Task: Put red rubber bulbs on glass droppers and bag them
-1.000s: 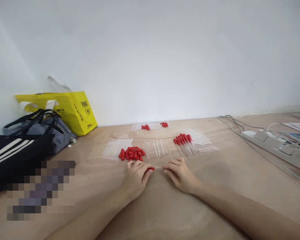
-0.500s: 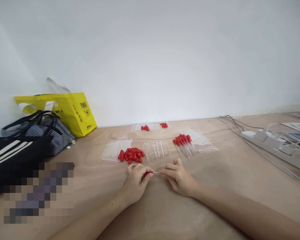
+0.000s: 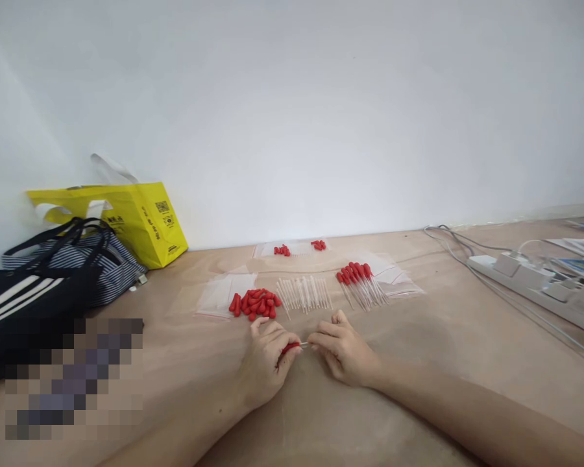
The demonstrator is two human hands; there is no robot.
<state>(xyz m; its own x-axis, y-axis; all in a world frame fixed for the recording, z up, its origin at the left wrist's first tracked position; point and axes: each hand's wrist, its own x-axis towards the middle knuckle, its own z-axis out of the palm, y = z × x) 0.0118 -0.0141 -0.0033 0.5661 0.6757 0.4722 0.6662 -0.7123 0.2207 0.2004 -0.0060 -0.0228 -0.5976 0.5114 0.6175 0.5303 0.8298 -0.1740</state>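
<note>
Between the thumb and fingers of my left hand (image 3: 268,358) is a red rubber dropper bulb (image 3: 291,347), mostly covered by the fingers. My right hand (image 3: 341,349) pinches a thin clear dropper tube (image 3: 304,344), whose short visible length points at the bulb's mouth. Whether the tube is inside the bulb I cannot tell. Just beyond my left hand lies a pile of red bulbs (image 3: 257,303). Several loose tubes (image 3: 304,295) are laid side by side in the middle. To their right, droppers with red bulbs on their tubes (image 3: 361,280) form a slanted row.
Clear plastic bags (image 3: 226,288) lie under and around the parts. Small red pieces (image 3: 282,250) rest on another bag near the wall. A yellow bag (image 3: 158,227) and a striped bag (image 3: 121,266) stand left. At right are a power strip (image 3: 525,279) and cables (image 3: 460,250).
My hands have come slightly closer together and lower in the view. Less of the tube shows between them. The laid-out parts have stayed put.
</note>
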